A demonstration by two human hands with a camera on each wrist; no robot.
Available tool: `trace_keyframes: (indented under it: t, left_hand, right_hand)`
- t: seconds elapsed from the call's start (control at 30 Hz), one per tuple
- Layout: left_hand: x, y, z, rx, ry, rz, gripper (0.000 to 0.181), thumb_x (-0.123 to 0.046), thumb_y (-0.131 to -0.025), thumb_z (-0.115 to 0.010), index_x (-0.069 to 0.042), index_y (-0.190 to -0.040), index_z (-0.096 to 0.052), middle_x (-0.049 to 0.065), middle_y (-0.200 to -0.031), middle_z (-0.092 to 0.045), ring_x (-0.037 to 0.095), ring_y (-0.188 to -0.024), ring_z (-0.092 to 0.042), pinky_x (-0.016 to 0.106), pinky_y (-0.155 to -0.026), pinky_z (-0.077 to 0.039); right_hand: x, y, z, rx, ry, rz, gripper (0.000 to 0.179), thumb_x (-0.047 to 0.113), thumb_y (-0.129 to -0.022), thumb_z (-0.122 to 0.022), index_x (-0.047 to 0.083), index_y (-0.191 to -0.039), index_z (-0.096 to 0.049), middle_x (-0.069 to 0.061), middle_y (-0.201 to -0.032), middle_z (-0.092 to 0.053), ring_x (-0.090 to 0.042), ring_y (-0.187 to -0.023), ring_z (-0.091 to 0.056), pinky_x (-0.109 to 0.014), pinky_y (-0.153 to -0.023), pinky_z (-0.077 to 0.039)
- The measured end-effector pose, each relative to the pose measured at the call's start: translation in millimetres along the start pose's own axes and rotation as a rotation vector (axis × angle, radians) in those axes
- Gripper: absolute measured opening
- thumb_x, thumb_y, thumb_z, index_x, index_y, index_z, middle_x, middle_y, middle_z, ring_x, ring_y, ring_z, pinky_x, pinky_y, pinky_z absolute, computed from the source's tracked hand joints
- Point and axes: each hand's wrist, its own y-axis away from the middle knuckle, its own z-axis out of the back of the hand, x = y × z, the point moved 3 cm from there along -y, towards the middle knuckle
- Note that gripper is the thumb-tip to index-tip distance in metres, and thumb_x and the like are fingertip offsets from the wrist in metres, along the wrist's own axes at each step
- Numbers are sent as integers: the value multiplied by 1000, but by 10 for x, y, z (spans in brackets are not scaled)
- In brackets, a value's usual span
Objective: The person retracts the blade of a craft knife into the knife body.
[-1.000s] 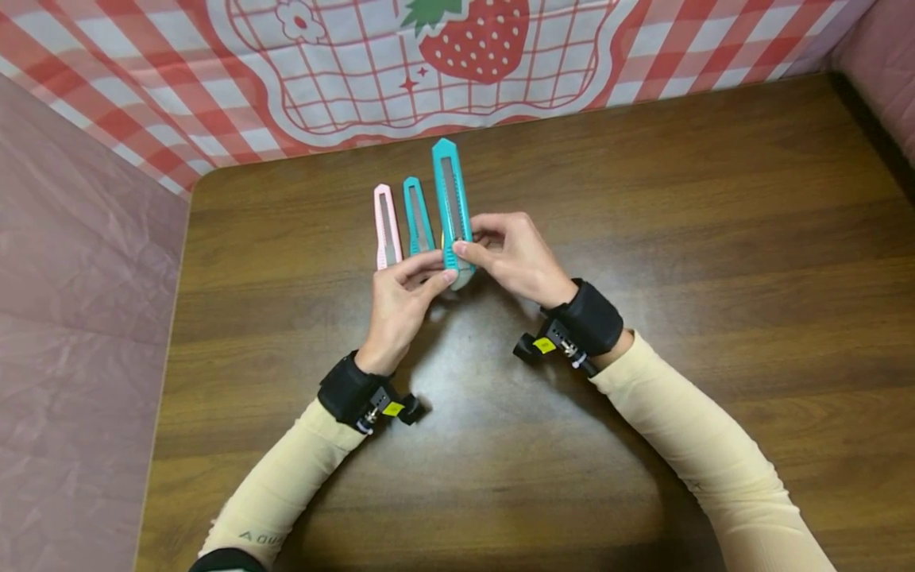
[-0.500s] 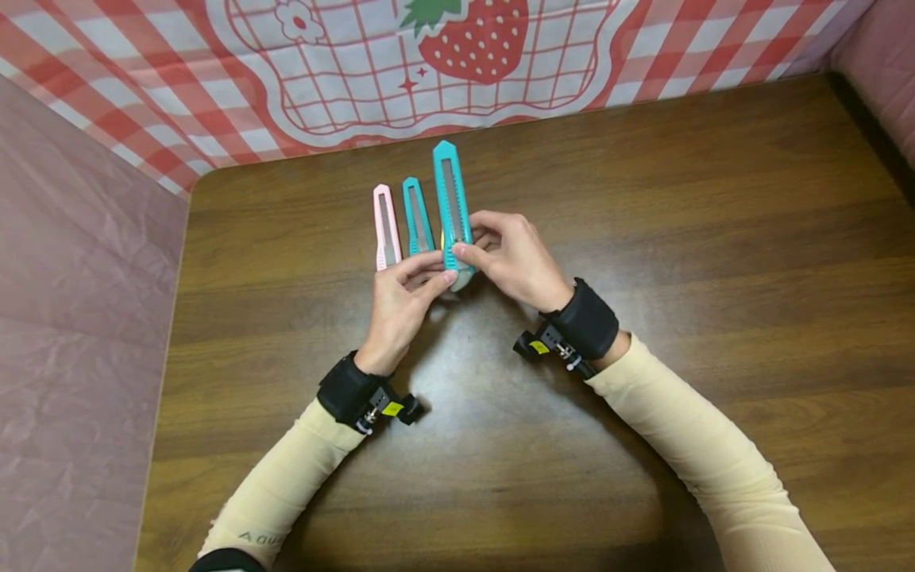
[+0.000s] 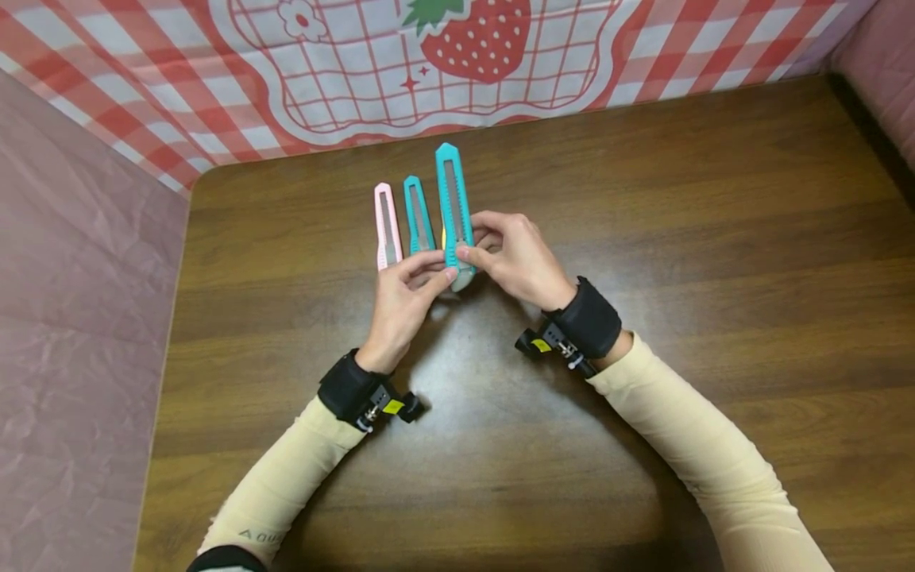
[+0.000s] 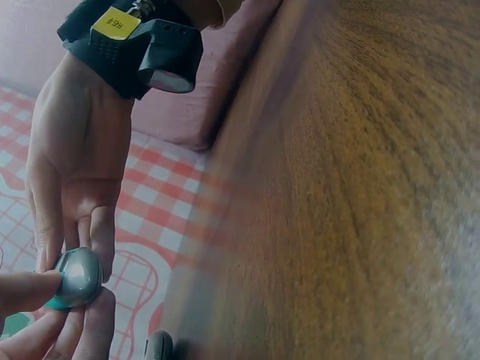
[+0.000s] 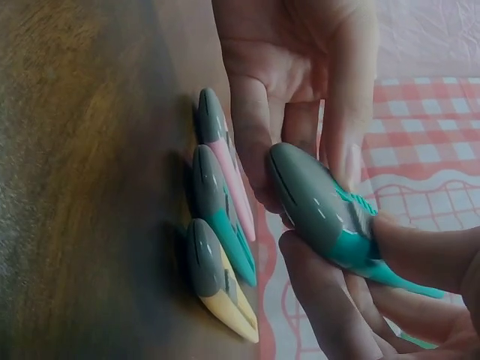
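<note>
In the head view a teal box cutter (image 3: 452,195) is held up off the table, its grey end toward the person. My left hand (image 3: 402,310) pinches it near that grey end. On its other side my right hand (image 3: 525,262) grips it, the thumb lying over the slider area. The right wrist view shows the cutter's rounded grey end with a slot; I see no blade sticking out. Beside it on the table lie a pink cutter (image 5: 229,176), a second teal cutter (image 5: 231,232) and a yellow cutter (image 5: 229,304), the yellow one mostly hidden in the head view.
The brown wooden table (image 3: 572,445) spreads under both arms. Along its far edge hangs a red-and-white checked cloth (image 3: 343,71) with a strawberry print. Pink fabric (image 3: 79,334) hangs at the left side. Each wrist wears a black strap with a small camera.
The far end of the held teal cutter has dipped slightly toward the person, and the right thumb has shifted a little toward the grey end. Both grips and the lying cutters look the same.
</note>
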Motion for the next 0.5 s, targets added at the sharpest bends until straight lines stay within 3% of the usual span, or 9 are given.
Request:
trace_keyframes:
  t: [0.23, 0.4, 0.5]
  left_hand:
    - [2, -4, 3, -12, 2, 11, 25, 3, -85, -62, 14, -107, -59, 28, -98, -64, 20, -85, -64, 39, -77, -57]
    - [26, -10, 21, 48, 53, -2, 24, 2, -86, -62, 12, -108, -60, 27, -99, -64, 23, -83, -64, 51, -77, -55]
    - [124, -39, 21, 83, 126, -4, 23, 2, -86, -62, 10, -108, -60, 26, -97, -65, 29, -81, -63, 51, -76, -55]
  right_hand:
    - [-9, 49, -16, 7, -7, -25, 32, 13, -84, -69, -2, -110, -60, -12, -87, -66, -12, -74, -63, -35, -66, -54]
    - [-30, 24, 30, -41, -22, -40, 30, 12, -83, -70, -3, -108, -61, -14, -88, -66, -13, -73, -63, -31, -64, -55]
    - [-57, -10, 95, -74, -7, -70, 30, 11, -82, -71, -3, -107, -61, -15, -88, -66, -14, -72, -63, -27, -61, -56]
